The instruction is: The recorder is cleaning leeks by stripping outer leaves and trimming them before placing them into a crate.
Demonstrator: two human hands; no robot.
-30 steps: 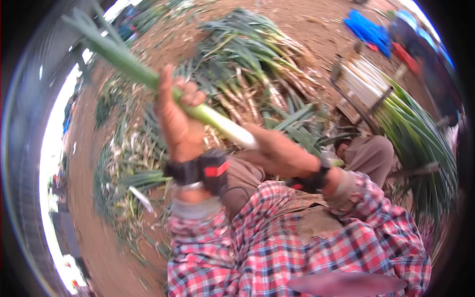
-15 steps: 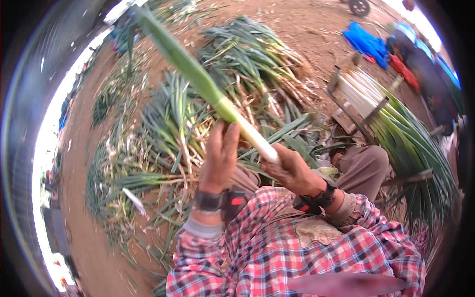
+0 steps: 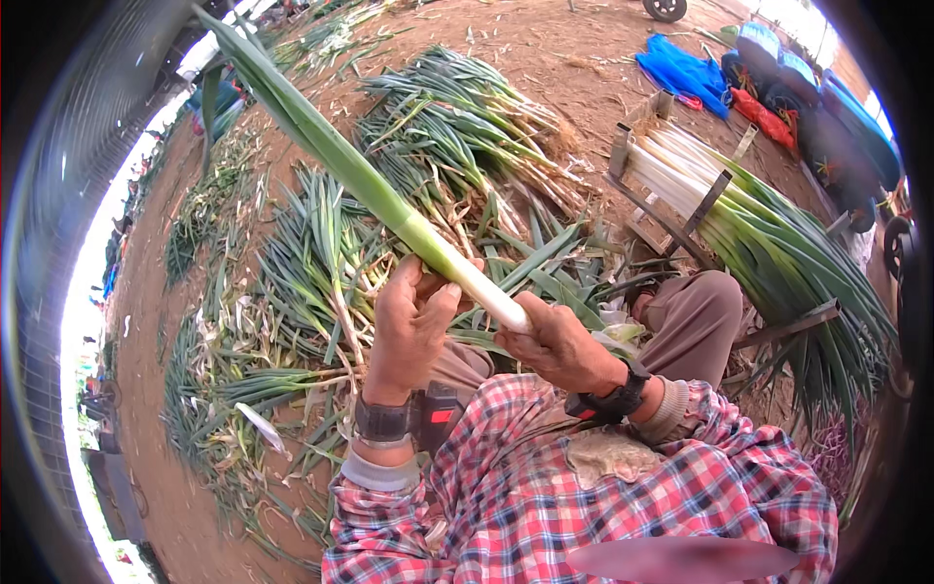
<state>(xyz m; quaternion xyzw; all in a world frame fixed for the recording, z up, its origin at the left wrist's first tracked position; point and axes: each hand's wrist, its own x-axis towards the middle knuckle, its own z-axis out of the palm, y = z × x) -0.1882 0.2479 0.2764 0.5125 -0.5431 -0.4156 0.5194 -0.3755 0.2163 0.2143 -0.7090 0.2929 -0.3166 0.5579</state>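
Note:
One long leek (image 3: 384, 201) slants across the space before me, its green leaves pointing up to the far left and its white end toward my lap. My left hand (image 3: 413, 321) has its fingers wrapped round the shank, thumb on the near side. At the white root end, my right hand (image 3: 564, 341) grips the tip, with its fingers curled over it. Under and beyond the leek lie untrimmed leeks (image 3: 321, 234) with brownish outer leaves and roots.
A second leek pile (image 3: 467, 127) lies farther off on the bare soil. To my right, a wood-and-metal rack (image 3: 696, 219) holds cleaned leeks (image 3: 778, 243). Behind it are a blue cloth (image 3: 684, 76) and a red bag (image 3: 764, 119). Stripped leaves (image 3: 219, 380) litter the ground at left.
Both hands and the leek have shifted slightly left in the view, while the surroundings have shifted left too. Both hands keep their hold on the leek.

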